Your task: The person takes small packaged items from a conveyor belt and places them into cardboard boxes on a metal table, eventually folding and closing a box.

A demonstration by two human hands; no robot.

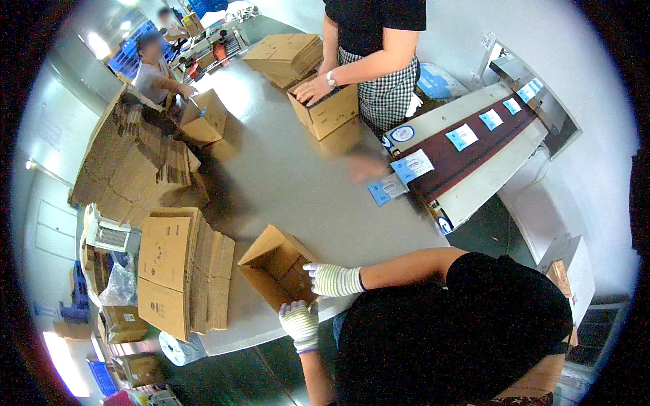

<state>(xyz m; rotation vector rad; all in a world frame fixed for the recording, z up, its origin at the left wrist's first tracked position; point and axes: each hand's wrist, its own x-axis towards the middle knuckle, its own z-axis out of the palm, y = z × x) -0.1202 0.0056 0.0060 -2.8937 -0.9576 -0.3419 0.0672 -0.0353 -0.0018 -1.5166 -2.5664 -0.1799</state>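
Cardboard box [267, 274] sits at seven o'clock in the view, with its top open, close to the near edge of the grey surface [284, 183]. It might tip or slide off that edge if somebody pulls too hard. A side might bend if somebody pushes on it too much. The big stack of flat boxes [177, 271] is near it at nine o'clock, so a bump that way might knock some over. At two o'clock from the box, blue-and-white packets [416, 166] lie on a dark red belt [447, 166]. They might pile up at its end if nobody takes them.

The left grip [300, 326], gloved in stripes, touches the box's rim at five o'clock. The right grip [332, 279], gloved too, seems to touch the three o'clock side. You cannot tell how wide each is spread, or whether it pinches the cardboard.
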